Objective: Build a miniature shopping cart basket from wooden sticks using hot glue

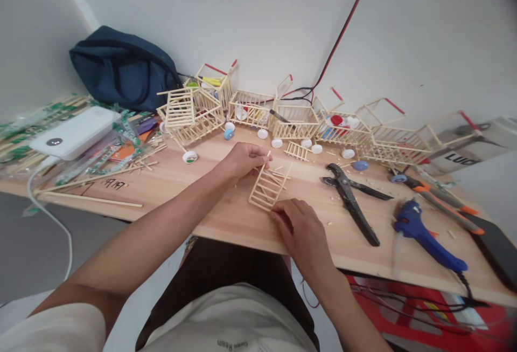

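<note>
Pliers (pixel 352 201) right of lattice (pixel 268 187) (glue gun (pixel 426 237) farther).

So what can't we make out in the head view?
All in the head view:
1. Left hand: curled fingers hide its grip, so I cannot tell whether it pinches the stick frame or a loose stick.
2. Right hand: covers the frame's near corner.
3. Pencil marks on the table: too small to read.
4. Box at the right edge: blurred, label only partly legible.

Quick tally: approx. 6 pale wooden-stick baskets (pixel 250 108), 2 flat ladder-like stick panels (pixel 266 187), 7 or so round white plastic caps (pixel 277 143), 3 blue caps (pixel 360 165). Tools — 1 black metal pliers (pixel 351 201), 1 blue glue gun (pixel 420 232), 1 orange-handled cutter (pixel 444 202) — plus 1 dark-blue fabric bag (pixel 121 69).
</note>
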Demonstrator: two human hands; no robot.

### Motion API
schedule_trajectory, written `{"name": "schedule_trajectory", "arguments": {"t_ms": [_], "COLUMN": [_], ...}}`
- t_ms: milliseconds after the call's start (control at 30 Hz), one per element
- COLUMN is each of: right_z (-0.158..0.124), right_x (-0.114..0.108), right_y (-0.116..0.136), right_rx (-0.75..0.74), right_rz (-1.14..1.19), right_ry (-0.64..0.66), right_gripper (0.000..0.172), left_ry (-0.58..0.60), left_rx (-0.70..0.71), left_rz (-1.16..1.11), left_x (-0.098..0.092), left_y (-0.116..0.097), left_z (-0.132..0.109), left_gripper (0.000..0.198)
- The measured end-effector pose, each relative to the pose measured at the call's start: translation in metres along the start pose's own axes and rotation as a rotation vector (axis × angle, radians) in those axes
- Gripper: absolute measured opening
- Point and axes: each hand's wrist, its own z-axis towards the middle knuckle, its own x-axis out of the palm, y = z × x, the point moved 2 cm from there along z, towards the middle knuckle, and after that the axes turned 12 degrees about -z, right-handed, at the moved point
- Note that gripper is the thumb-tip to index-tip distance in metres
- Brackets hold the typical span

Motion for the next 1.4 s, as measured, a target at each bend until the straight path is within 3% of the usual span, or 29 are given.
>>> {"name": "schedule_trajectory", "arguments": {"t_ms": [867,1233,1400], "right_z": [-0.003,-0.009,-0.008], "right_x": [0.001,-0.003,0.0], "right_y": [0.001,0.002,0.001], "right_rx": [0.105,0.056,0.047], "right_rz": [0.059,0.053,0.051], "right_ry": [0.043,0.112,0.053], "right_gripper": [0.005,0.011,0.01], "left_ry": [-0.009,0.013,0.005], "left_rx": [-0.017,0.011,0.009], "left_rz": [0.028,0.038,0.028], "left_x": [0.001,0.001,0.001], "left_y": [-0.001,-0.001,0.001], "left_z": [-0.002,-0.002,-0.002], "left_gripper": [0.007,0.007,0.006]}}
